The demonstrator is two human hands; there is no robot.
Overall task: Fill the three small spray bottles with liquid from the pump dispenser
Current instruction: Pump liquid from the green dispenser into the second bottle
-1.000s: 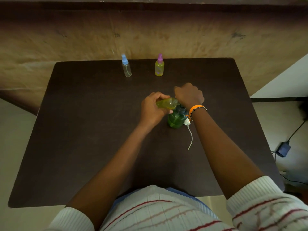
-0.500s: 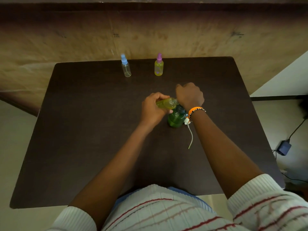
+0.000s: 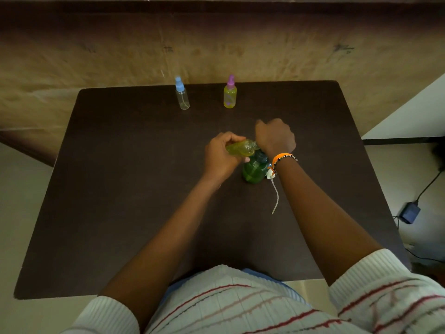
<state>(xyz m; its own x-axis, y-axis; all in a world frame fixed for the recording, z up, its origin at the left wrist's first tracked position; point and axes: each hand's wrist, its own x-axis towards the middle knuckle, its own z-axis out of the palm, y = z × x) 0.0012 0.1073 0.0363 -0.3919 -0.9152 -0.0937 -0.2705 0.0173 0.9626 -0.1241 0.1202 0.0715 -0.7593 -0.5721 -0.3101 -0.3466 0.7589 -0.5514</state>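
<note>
Head view: three small spray bottles in all. Two stand upright near the bench's (image 3: 120, 189) far edge, well apart: a clear blue-capped bottle (image 3: 182, 97) and a yellow-filled purple-capped bottle (image 3: 230, 94). The third, an uncapped yellow-filled bottle (image 3: 240, 148), lies tilted in the curled fingers of the left hand (image 3: 220, 156) at mid-bench, its mouth toward the right hand (image 3: 275, 137), which is curled over one green pump dispenser (image 3: 255, 168); whether it grips the pump is hidden. One white spray head with tube (image 3: 273, 186) lies just beside it.

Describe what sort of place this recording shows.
Probably a plain room in a home or small workspace: a bare dark table against a worn tan wall, with a power adapter and cable on the floor.
</note>
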